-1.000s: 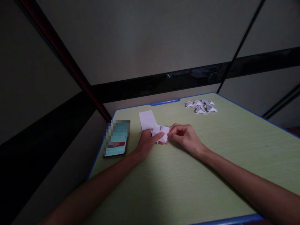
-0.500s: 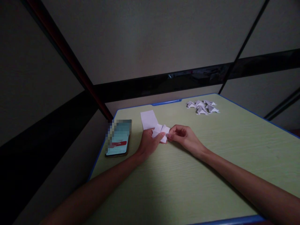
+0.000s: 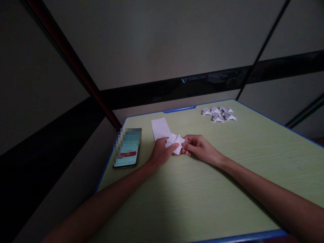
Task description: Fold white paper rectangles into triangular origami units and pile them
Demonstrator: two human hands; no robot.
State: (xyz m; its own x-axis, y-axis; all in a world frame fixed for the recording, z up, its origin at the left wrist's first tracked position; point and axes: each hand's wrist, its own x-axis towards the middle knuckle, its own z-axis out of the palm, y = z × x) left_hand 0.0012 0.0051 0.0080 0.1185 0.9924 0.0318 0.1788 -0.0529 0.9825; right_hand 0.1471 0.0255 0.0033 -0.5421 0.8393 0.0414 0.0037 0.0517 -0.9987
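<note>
White folded paper (image 3: 175, 140), one piece, lies right of the one phone (image 3: 130, 146), your left hand (image 3: 163, 151) clasping it under the thumb and your right hand (image 3: 193, 146) pinching its right edge. It should feel light, crisp and easily creased, best held by its layered edges. You have one flat sheet (image 3: 160, 128) near the phone's right side, and five paper figures (image 3: 217, 117) well right of it on the table (image 3: 215, 199).
</note>
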